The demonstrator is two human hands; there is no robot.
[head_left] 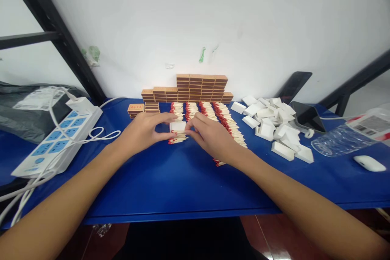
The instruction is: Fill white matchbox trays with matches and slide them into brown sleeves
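My left hand [143, 132] grips a small white matchbox tray [178, 126] at its left end, between thumb and fingers. At the tray's right side, my right hand [215, 136] has thumb and fingertips pinched on the pale ends of a few matches [180, 132]. Those matches lie along the near edge of the tray, their red heads close to my left thumb. Rows of red-headed matches [230, 124] spread behind and to the right of my hands; my right hand covers part of them.
Stacked matchboxes [201, 87] line the wall, with a shorter stack [136, 108] at the left. White trays [271, 118] lie heaped at right, near a dark phone [307, 117], bubble wrap [341, 140] and a white case [369, 163]. A power strip [57, 142] with cables sits left.
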